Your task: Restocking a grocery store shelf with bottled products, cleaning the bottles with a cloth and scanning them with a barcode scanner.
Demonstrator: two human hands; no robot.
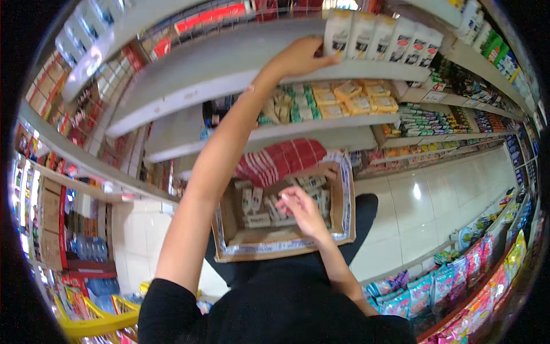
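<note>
My left hand (307, 56) reaches up to the upper metal shelf (189, 92), its fingers beside the leftmost of several white bottles (339, 34) standing in a row; whether it grips that bottle is unclear, as part of the hand is turned away. My right hand (300, 208) hovers over an open cardboard box (275, 249), fingers loosely curled, with nothing visible in it. Small whitish packages (259, 220) lie jumbled inside the box. Over the box's far left edge lies a red cloth (283, 161) with white stripes.
Yellow and green packs (359, 98) fill part of the shelf below the bottles. Racks of small goods (429, 120) continue to the right. Colourful hanging sachets (442, 279) line the lower right. At lower left are a yellow rack edge (101, 324) and water bottles (90, 248).
</note>
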